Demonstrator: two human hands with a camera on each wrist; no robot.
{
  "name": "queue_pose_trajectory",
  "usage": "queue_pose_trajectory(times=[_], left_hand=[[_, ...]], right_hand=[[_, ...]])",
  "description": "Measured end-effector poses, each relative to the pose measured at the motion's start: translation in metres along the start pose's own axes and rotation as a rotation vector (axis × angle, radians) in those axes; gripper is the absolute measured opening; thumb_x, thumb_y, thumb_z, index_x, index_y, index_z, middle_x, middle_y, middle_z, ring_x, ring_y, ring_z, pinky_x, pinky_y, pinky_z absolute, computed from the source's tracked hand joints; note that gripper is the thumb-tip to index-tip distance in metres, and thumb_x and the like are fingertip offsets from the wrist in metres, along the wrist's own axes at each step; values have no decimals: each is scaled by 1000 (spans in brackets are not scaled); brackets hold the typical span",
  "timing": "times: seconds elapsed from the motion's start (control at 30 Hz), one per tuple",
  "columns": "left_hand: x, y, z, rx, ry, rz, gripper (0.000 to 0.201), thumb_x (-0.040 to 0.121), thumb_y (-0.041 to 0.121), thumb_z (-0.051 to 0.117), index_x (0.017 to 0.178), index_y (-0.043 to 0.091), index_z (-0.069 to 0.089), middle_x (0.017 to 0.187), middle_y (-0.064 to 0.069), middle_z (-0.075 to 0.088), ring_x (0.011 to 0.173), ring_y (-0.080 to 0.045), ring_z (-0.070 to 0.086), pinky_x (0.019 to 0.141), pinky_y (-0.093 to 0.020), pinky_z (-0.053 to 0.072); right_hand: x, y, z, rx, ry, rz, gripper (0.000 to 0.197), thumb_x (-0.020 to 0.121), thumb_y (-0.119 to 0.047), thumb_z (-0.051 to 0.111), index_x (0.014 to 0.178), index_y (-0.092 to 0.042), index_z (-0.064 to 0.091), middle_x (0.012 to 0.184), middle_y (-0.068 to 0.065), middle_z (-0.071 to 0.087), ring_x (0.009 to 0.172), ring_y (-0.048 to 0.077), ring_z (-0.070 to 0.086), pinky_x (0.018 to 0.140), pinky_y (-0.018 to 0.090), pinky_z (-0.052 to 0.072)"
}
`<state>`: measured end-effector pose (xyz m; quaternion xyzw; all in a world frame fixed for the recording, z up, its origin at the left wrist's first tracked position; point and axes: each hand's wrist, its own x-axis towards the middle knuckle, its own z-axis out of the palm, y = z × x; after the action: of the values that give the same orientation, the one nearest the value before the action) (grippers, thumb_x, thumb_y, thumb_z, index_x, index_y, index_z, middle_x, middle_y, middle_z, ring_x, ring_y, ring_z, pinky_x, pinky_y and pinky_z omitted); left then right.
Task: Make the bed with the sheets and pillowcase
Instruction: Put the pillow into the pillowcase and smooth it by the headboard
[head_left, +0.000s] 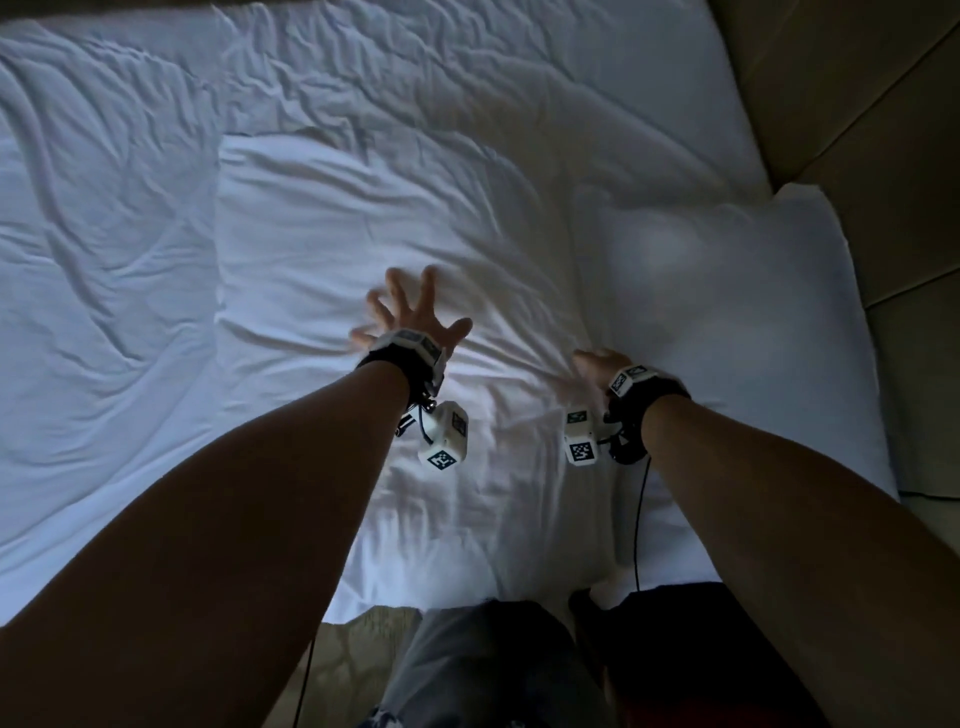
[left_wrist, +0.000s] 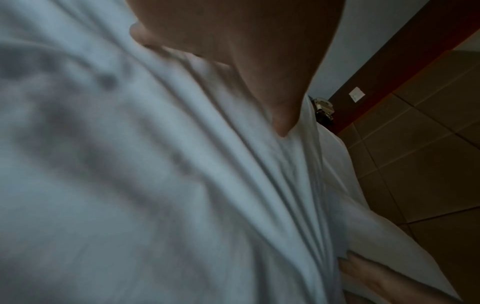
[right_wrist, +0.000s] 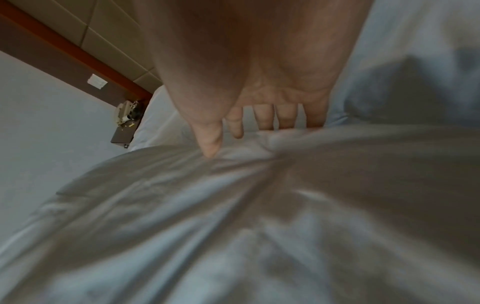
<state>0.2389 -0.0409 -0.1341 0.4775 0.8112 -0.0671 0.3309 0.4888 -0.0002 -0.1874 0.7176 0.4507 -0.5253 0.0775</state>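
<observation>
Left hand (head_left: 410, 314) fingers splayed flat, pressing the pillowcase (head_left: 363, 249). Right hand (head_left: 597, 364) fingers straight, touching its wrinkled edge just beside the plump pillow (head_left: 727, 312). Pillowcase lies mostly leftward of that pillow; the left hand is deeper onto it.

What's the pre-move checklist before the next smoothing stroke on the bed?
1. Left hand flat, fingers spread on the sheet: ok.
2. Right hand on the sheet beside the pillow: ok; fingers press the fabric, grip cannot tell.
3. Sheet smooth: not ok, creases fan out between the hands.
4. Pillow in its case: cannot tell.
5. Near edge tucked: cannot tell; it hangs by the person's legs.
6. Wrist cables clear of the fabric: cannot tell.
</observation>
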Motion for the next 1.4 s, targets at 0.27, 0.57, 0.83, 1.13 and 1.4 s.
queue_pose_trajectory(times=[0.27,0.57,0.83,1.13,1.4], left_hand=[[59,50,-41,-19,85,12,85,83,74,42,148,49,-8,156,-3,-31,141,-42,-26,100,-80,-1],[144,36,-61,-126,-9,-157,107,58,99,26,140,53,-24,150,11,-40,137,-39,-36,91,-85,2],[188,20,-26,-168,-39,-241,110,47,103,24,131,59,-31,149,17,-39,139,-35,-34,99,-79,4],[179,42,-28,-146,-36,-270,105,55,98,32,134,60,-26,149,18,-38,140,-32,-33,100,-78,8],[133,101,-39,-181,-3,-217,99,64,90,37,139,57,-19,154,13,-32,142,-32,-30,105,-75,2]], right_hand=[[45,-70,-38,47,16,-122,58,96,-50,44,145,-19,41,140,6,48,123,27,50,106,38,39],[131,-136,-30,246,-40,-71,119,61,-88,51,152,-16,24,154,7,31,135,32,40,111,45,34],[209,-135,-18,355,-209,93,149,27,-94,65,152,-28,20,155,3,32,132,32,43,105,50,37],[170,-137,-38,149,-144,60,72,91,-52,56,146,-11,37,148,14,39,128,39,44,57,33,54],[132,-118,-99,-38,86,-92,63,96,-31,55,150,-22,24,152,19,30,133,38,41,103,31,39]])
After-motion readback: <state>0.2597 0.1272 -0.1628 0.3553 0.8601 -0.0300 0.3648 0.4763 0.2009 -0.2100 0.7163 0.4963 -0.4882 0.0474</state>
